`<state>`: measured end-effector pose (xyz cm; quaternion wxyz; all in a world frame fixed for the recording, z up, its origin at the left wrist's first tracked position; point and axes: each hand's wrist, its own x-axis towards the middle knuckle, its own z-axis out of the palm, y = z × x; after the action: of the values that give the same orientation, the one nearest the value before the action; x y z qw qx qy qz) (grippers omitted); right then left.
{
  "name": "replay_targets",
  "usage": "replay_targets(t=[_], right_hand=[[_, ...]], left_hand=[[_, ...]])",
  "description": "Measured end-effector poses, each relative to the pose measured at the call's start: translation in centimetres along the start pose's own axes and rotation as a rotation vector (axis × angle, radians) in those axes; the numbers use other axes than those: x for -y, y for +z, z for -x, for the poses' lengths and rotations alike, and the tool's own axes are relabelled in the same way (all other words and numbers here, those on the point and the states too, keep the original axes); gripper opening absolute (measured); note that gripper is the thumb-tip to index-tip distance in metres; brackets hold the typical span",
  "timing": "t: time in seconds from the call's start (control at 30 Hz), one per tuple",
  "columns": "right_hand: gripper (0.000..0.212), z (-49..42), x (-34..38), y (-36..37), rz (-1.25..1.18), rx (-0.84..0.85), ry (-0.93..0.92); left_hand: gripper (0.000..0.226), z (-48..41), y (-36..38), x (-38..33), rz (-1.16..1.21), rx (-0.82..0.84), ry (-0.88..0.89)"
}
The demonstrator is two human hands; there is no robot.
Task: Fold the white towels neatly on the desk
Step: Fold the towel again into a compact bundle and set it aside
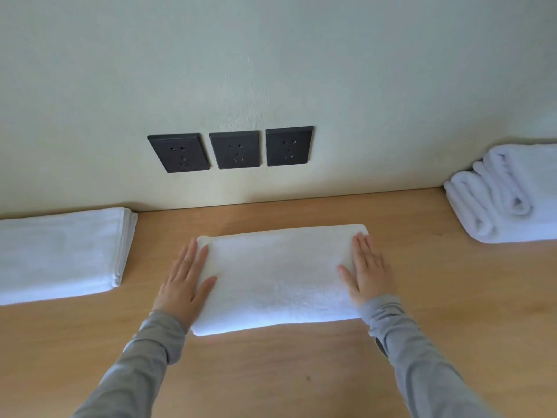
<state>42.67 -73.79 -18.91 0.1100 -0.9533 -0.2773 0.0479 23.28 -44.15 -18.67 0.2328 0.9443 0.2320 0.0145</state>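
A folded white towel [277, 276] lies as a thick rectangle in the middle of the wooden desk [271, 372]. My left hand [184, 285] lies flat with straight fingers against the towel's left end. On the towel's right end my right hand [367, 270] presses flat, fingers straight. At the far left sits a flat stack of folded white towels [60, 254]. A pile of thicker folded white towels [506, 194] rests at the far right against the wall.
The desk backs onto a pale wall [271, 70] carrying three dark power sockets [233, 149] just above the desk. Bare wood shows in front of the towel and between the piles. Grey sleeves cover both forearms.
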Motion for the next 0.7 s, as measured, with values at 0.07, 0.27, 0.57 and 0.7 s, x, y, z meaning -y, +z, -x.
replay_targets(t=[0.07, 0.27, 0.57, 0.7], right_hand=[[0.068, 2.5, -0.7, -0.5, -0.346, -0.126, 0.311], [0.064, 8.8, 1.5, 1.2, -1.25, -0.162, 1.197], [0.048, 5.2, 7.3, 0.3, -1.944, -0.075, 1.339], [0.077, 3.2, 8.0, -0.2, -1.894, 0.02, 1.433]], left_hand=[[0.069, 2.7, -0.2, 1.6, 0.166, -0.125, -0.247], [0.071, 9.5, 2.9, -1.4, 0.794, -0.193, -0.995], [0.053, 5.3, 4.7, -10.7, 1.752, -0.068, -1.146], [0.068, 2.9, 4.7, -12.4, 1.92, -0.255, -1.246]])
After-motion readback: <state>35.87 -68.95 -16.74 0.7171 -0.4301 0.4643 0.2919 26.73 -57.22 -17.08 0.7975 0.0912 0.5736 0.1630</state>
